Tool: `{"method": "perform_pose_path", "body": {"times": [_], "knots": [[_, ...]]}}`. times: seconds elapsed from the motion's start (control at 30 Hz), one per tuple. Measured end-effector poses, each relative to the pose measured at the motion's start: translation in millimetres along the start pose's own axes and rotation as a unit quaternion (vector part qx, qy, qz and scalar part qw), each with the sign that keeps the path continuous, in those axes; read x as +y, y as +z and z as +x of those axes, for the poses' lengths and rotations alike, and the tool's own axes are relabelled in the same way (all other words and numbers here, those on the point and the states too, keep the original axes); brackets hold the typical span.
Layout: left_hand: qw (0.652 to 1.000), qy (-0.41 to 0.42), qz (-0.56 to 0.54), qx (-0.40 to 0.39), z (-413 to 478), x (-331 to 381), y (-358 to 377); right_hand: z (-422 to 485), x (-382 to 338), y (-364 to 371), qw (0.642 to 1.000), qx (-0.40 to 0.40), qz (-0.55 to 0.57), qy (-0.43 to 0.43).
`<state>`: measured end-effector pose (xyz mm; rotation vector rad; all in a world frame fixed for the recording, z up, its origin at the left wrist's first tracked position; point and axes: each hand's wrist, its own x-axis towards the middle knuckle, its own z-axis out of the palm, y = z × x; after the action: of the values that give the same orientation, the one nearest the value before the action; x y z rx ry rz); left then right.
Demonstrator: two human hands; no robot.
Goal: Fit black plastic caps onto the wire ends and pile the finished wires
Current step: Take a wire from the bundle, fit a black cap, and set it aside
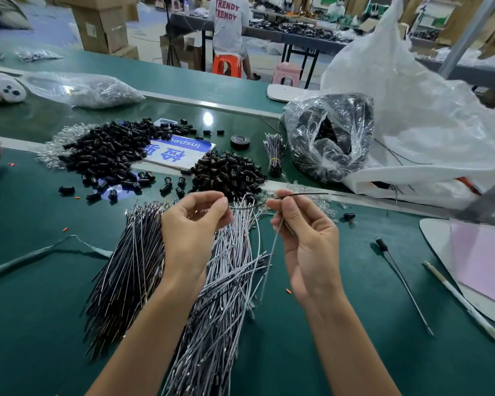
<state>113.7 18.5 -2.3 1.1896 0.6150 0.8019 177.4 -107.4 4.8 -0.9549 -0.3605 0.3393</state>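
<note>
Pinching a black wire between both hands: your left hand grips its end, your right hand its middle, with a grey wire hanging below. Caps lie just beyond your fingertips.

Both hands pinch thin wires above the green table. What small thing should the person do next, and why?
Probably free the left hand and pick one cap from the nearer pile of black plastic caps. Both it and the right hand pinch a thin black wire, the right also a thin grey wire; no cap shows on either, and that pile lies beyond the fingers.
</note>
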Motion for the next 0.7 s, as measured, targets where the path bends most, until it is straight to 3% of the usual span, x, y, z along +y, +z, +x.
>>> {"method": "perform_pose_path", "body": {"times": [0.17, 0.27, 0.37, 0.47, 0.6, 0.7], "knots": [[0.986, -0.045, 0.116, -0.114, -23.4, -1.6, -13.8, 6.5, -7.5, -11.3, 0.999, 0.018, -0.021, 0.031], [0.968, -0.016, 0.197, -0.158, -28.8, 4.6, -12.9, 8.5, -15.0, -18.4, 0.989, 0.012, -0.127, 0.071], [0.972, 0.048, 0.162, -0.164, -29.6, 14.9, 1.3, 6.5, -21.3, -21.4, 0.962, -0.035, -0.258, 0.077], [0.976, 0.092, 0.109, -0.163, -29.3, 21.0, 18.7, 2.5, -24.7, -19.1, 0.94, -0.104, -0.317, 0.07], [0.981, 0.128, 0.081, -0.122, -25.5, 21.4, 32.9, -0.1, -24.9, -20.6, 0.918, -0.121, -0.368, 0.081], [0.988, 0.108, 0.041, -0.1, -23.3, 18.8, 34.2, -0.9, -26.5, -24.6, 0.923, -0.109, -0.362, 0.07]]}}
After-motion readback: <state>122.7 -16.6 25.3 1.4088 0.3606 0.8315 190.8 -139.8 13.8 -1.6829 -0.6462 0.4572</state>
